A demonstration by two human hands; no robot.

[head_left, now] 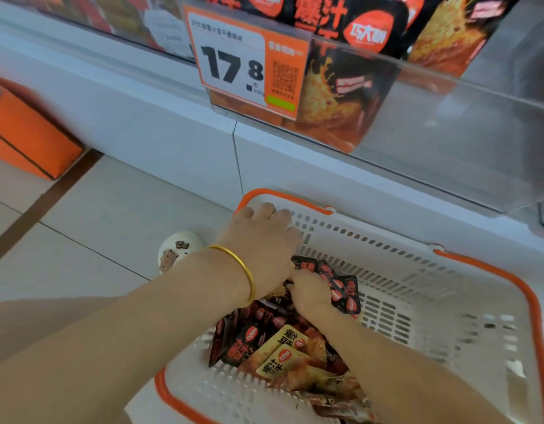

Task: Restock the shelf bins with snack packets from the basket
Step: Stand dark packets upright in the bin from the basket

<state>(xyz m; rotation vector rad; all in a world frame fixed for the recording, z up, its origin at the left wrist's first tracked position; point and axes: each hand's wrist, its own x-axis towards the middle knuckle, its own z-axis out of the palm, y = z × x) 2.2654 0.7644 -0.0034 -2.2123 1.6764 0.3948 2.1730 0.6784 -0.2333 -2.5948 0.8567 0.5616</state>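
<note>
A white plastic basket (417, 301) with orange rim handles stands on the floor below the shelf. Inside lie several small snack packets (264, 338), black-red and yellow ones. My left hand (261, 240), with a gold bangle at the wrist, reaches into the basket's far left corner, fingers curled down near the rim; I cannot see whether it holds anything. My right hand (310, 293) is down among the black packets (341, 286) and grips some of them. Above, a clear-fronted shelf bin (448, 117) holds more black-orange packets.
A price tag reading 17.8 (240, 62) hangs on the bin front. The white shelf base (172, 133) runs behind the basket. An orange box (26, 139) sits on the tiled floor at left. A white shoe (176, 249) shows beside the basket.
</note>
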